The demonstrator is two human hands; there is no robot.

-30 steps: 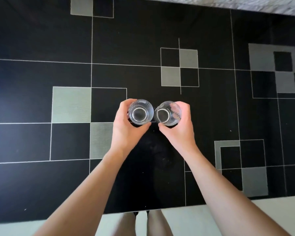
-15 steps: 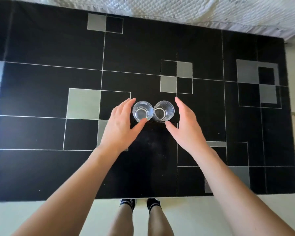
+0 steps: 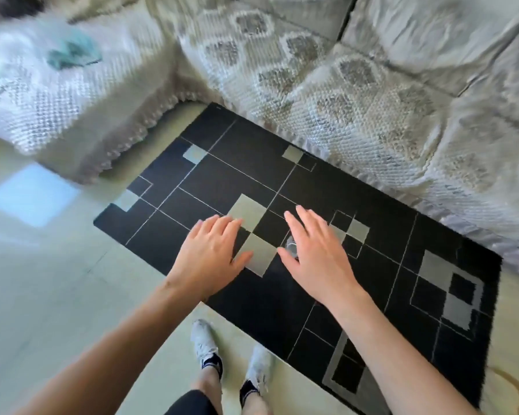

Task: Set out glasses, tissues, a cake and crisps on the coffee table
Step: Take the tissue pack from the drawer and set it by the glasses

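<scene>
The black coffee table (image 3: 327,187) with grey squares and thin white lines runs diagonally through the head view. My left hand (image 3: 210,254) hovers above its near edge, fingers spread, holding nothing. My right hand (image 3: 315,257) is also open and empty over the table's middle. Just a sliver of a clear glass (image 3: 291,245) shows on the table beside my right thumb; my right hand covers the rest of it. The second glass is hidden. No tissues, cake or crisps are in sight.
A sofa under a quilted pale throw (image 3: 357,94) runs along the table's far side and bends round to the left (image 3: 57,94). A teal cloth (image 3: 72,53) lies on the left section. Pale floor (image 3: 42,295) lies to the left; my feet (image 3: 231,363) stand at the table's near edge.
Both hands have let go of the glasses and risen, fingers spread. The view has swung up and left, bringing the sofa into sight; the glasses are now mostly hidden under my right hand.
</scene>
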